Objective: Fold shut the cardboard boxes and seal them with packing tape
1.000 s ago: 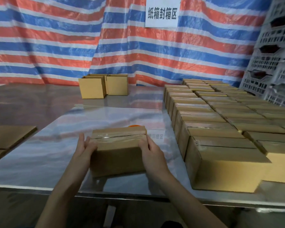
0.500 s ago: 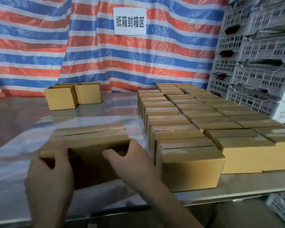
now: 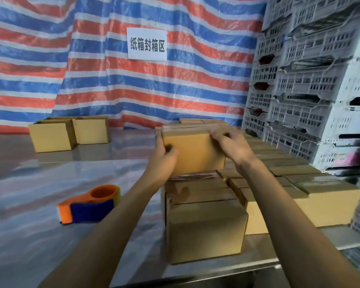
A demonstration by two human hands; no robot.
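The held box (image 3: 193, 152) hides the left grip's (image 3: 164, 162) fingers behind its left end and covers part of the sealed rows (image 3: 289, 169). The crates (image 3: 320, 113) run off the right edge, both forearms (image 3: 104, 235) off the bottom. Blur leaves the tape seams (image 3: 187, 128) unclear.

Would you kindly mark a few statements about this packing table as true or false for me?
1. The left hand and right hand both hold one box. True.
2. The tape dispenser is in the right hand. False: it lies on the table, left of both arms, with neither hand on it.
3. Tape runs across the held box's top. True.
4. The crates are stacked left of the table. False: they stand at the right.
5. A white sign hangs on the striped tarp. True.
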